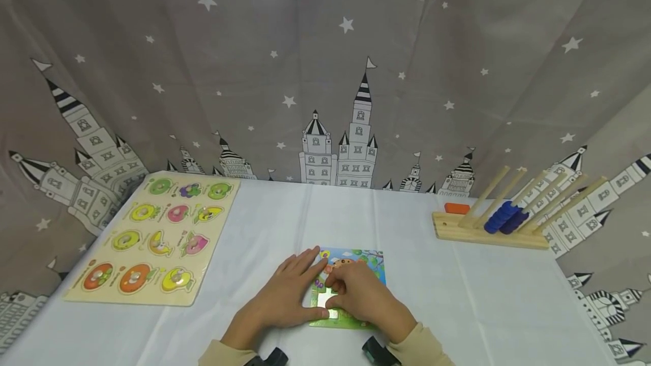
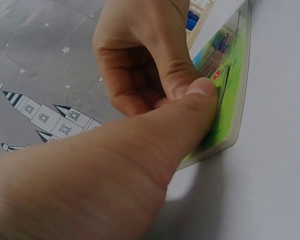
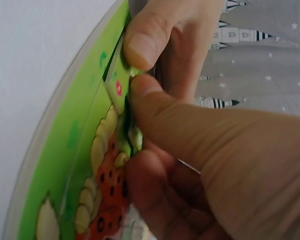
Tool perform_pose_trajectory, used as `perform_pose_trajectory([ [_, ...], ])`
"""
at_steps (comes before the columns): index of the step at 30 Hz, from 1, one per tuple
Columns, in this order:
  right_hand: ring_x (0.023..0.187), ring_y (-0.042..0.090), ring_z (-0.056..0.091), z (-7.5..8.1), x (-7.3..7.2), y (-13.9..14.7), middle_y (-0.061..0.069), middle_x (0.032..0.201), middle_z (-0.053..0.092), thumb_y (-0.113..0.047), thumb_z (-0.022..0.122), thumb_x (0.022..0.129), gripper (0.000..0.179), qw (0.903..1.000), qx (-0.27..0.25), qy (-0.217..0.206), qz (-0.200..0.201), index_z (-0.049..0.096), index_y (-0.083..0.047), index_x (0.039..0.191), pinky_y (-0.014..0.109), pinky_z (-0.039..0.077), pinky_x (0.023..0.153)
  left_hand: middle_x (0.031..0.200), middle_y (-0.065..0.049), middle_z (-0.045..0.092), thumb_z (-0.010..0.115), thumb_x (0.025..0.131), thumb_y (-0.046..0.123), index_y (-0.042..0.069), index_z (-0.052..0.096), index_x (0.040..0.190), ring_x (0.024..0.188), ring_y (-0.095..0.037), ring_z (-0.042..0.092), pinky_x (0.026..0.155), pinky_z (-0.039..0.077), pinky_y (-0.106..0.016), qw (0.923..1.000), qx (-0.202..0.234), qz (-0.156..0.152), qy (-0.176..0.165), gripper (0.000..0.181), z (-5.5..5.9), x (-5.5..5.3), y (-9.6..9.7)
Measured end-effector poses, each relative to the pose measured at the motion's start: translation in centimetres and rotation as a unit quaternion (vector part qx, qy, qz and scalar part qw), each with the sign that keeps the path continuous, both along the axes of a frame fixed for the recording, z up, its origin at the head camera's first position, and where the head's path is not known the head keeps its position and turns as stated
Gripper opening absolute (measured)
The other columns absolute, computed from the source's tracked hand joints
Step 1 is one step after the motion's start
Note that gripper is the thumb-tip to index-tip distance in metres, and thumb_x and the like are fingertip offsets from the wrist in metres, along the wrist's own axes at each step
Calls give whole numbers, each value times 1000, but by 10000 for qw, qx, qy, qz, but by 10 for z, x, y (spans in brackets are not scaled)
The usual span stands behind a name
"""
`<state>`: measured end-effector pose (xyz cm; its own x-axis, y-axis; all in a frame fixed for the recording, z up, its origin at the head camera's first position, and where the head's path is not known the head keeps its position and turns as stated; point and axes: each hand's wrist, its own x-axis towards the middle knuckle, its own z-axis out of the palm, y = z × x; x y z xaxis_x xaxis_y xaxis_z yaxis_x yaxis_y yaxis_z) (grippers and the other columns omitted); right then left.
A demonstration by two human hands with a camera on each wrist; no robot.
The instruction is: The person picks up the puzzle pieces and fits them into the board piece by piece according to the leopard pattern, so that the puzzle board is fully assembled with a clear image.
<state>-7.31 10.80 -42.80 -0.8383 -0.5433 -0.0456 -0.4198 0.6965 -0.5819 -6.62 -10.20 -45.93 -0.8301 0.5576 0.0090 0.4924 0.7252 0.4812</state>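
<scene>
A small jigsaw puzzle board [image 1: 376, 264] with a bright picture lies flat in front of me. My left hand [image 1: 290, 287] rests at its left side, fingers stretched along the edge and thumb pressing near the bottom. Over the middle of the board, my right hand [image 1: 363, 295] has curled fingers and pinches a green puzzle piece [image 3: 117, 82] with a pink flower. In the right wrist view one corner of that piece stands slightly raised above the green border. Both thumbs meet beside it. A pale gap in the picture shows between the hands; my fingers hide part of the piece.
At the left lies a cream fruit puzzle board [image 1: 203, 264] with several fruit pieces. A wooden peg stand [image 1: 458, 232] with blue rings [image 1: 500, 217] is at the right, an orange block [image 1: 456, 208] behind it. A grey castle-print curtain [image 1: 254, 72] hangs behind the white tabletop [image 1: 422, 304].
</scene>
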Motion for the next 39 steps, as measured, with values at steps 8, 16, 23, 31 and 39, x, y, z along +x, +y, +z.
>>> perform_pose_trajectory([
  [8, 66, -2, 47, 5, 7, -2, -14, 70, 57, -19, 90, 76, 24, 9998, 167, -90, -85, 76, -10, 94, 30, 51, 84, 169, -11, 27, 69, 84, 68, 13, 39, 158, 156, -33, 28, 126, 23, -55, 10000, -21, -16, -18, 96, -1, 0, 1],
  [16, 65, -3, 48, 6, 7, -4, -14, 69, 57, -16, 89, 77, 23, 9997, 158, -112, -113, 77, -9, 95, 17, 45, 66, 170, -10, 27, 68, 84, 69, 14, 40, 158, 156, -33, 28, 126, 24, -55, 10000, 14, 14, 17, 96, -2, -2, 1],
  [23, 61, -5, 49, 4, 5, 1, -16, 66, 64, -12, 84, 82, 6, 9997, 211, -16, -116, 79, -16, 84, 57, 44, 111, 169, -11, 27, 67, 85, 68, 13, 40, 158, 156, -34, 27, 126, 23, -56, 10000, 53, -18, -40, 95, -3, -3, 2],
  [31, 65, -8, 54, 3, 0, 9, -16, 74, 70, -19, 80, 89, 2, 9997, -104, -196, 103, 79, -18, 87, 40, 55, 96, 168, -12, 29, 68, 87, 63, 13, 41, 157, 155, -35, 29, 126, 23, -56, 9998, 163, 68, -92, 90, -1, 0, 0],
  [39, 100, 16, 63, 0, -20, 58, 1, 109, 70, -41, 71, 95, 43, 9802, 311, 1382, -1387, 69, -12, 126, 36, 57, 88, 169, -11, 26, 67, 90, 58, 19, 38, 159, 156, -38, 24, 125, 18, -63, 9931, 193, 1024, 531, 84, 4, -5, -10],
])
